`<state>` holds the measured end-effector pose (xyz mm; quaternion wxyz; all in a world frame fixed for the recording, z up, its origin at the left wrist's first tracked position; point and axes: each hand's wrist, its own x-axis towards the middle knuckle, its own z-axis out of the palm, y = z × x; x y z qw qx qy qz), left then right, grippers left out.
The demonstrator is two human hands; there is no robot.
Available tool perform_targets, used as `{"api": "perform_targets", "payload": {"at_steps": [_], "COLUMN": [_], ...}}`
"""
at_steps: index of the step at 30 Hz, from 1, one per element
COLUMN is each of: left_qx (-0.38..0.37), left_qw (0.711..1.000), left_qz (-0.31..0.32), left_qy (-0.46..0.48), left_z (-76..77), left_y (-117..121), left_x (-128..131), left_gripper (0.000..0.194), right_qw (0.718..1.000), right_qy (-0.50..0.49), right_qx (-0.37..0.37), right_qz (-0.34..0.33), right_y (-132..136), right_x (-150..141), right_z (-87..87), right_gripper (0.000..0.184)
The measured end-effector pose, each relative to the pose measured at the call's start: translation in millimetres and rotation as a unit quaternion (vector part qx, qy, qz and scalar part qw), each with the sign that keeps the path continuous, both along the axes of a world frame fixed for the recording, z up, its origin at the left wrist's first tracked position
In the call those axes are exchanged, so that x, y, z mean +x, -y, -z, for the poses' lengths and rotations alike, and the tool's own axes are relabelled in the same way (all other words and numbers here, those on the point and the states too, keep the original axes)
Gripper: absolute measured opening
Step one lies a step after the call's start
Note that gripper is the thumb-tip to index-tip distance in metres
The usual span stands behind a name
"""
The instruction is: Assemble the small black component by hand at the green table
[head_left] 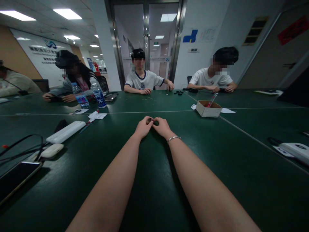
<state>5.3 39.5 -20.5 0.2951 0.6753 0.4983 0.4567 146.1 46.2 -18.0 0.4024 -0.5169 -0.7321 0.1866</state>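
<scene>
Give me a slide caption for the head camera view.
Left hand and right hand close together at a green table; anything held too small to tell.

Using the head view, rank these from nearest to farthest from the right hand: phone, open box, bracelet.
1. Bracelet: worn just behind the right hand.
2. Open box: ahead and to the right.
3. Phone: off to the left, at the view's lower left edge.

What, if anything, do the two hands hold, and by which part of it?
A small dark thing seems held where the left hand and right hand meet; they hide much of it, so the gripped part cannot be told.
</scene>
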Motion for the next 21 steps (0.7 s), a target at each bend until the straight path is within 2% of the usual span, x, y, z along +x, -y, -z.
{"api": "perform_targets", "payload": {"at_steps": [2, 7, 10, 12, 14, 17, 19, 21], "left_qx": [0.015, 0.003, 0.011, -0.001, -0.031, -0.098, -0.144, -0.19], "left_qw": [0.999, 0.996, 0.991, 0.991, 0.994, 0.992, 0.987, 0.98], "left_qz": [-0.001, -0.034, -0.072, -0.061, -0.02, 0.021, 0.031, 0.048], "left_qy": [-0.049, -0.087, -0.113, -0.115, -0.099, -0.07, -0.058, -0.038], "left_z": [1.2, -1.2, -5.4, -10.0, -15.5, -23.5, -28.6, -34.3], "left_y": [0.1, 1.8, 6.3, 13.7, 26.6, 58.3, 86.3, 118.0], "left_x": [-0.2, 2.0, 0.7, -4.1, -13.1, -34.9, -55.3, -80.9], "left_gripper": [0.02, 0.021, 0.019, 0.018, 0.017, 0.014, 0.017, 0.023], "right_qw": [0.996, 0.987, 0.989, 0.992, 0.992, 0.987, 0.98, 0.976], "right_qy": [0.077, 0.149, 0.137, 0.118, 0.109, 0.094, 0.088, 0.12], "right_qx": [0.01, -0.004, -0.01, -0.022, -0.05, -0.129, -0.174, -0.175], "right_qz": [0.032, 0.057, 0.056, 0.048, 0.029, -0.016, -0.043, -0.05], "right_y": [1.8, 11.9, 24.8, 34.9, 44.4, 56.7, 66.0, 79.6], "right_x": [0.6, -3.4, -5.2, -3.2, 3.0, 23.2, 45.7, 75.8], "right_z": [-1.5, -1.4, -0.9, -1.6, -4.6, -18.5, -37.3, -63.2], "right_gripper": [0.003, 0.018, 0.038, 0.057, 0.068, 0.072, 0.072, 0.07]}}
